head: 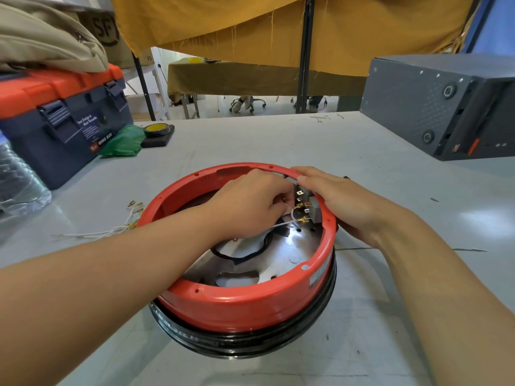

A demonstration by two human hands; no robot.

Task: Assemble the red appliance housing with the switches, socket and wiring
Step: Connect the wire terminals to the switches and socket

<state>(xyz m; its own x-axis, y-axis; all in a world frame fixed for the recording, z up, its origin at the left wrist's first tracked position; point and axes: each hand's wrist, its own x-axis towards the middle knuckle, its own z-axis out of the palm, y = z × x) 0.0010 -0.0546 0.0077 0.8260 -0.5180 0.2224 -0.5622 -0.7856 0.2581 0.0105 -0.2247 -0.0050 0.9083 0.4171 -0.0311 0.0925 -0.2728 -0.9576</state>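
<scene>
Inside the red housing (245, 305), left hand (250, 204) pinches a white wire (281, 224).

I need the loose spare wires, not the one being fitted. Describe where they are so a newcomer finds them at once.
Start at the red housing in the middle of the grey table. Just outside its left rim, beyond the left forearm, a small bunch of spare wires lies flat on the tabletop. They are thin and white with brass terminals, unlike the white wire inside the housing that the left hand pinches.
</scene>
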